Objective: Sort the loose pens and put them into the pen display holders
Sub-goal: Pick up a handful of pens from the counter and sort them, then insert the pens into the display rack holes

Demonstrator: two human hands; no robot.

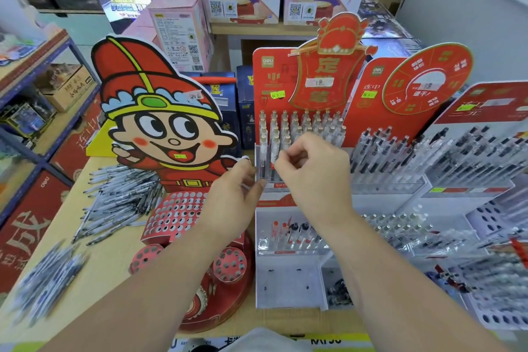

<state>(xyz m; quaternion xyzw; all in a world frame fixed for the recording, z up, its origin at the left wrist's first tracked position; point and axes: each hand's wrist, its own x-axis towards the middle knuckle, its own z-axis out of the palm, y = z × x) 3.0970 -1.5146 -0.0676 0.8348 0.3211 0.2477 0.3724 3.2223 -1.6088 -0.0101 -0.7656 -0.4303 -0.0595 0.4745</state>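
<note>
A red display holder (274,77) stands at the middle of the table, with rows of clear pens (303,126) with gold caps in its upper tier. My right hand (311,168) is raised in front of the lower left of those rows, fingers curled and pinching a clear pen (275,153). My left hand (237,194) is just beside it, at the clear front slot (262,164) of the holder, fingertips touching the edge; what it holds cannot be made out. Loose pens (120,203) lie heaped on the table at the left.
A cartoon-figure cardboard holder (177,217) with several empty holes stands left of centre. More pen displays (428,157) fill the right side. A second pile of pens (48,280) lies near the front left edge. Boxes (183,28) stand behind.
</note>
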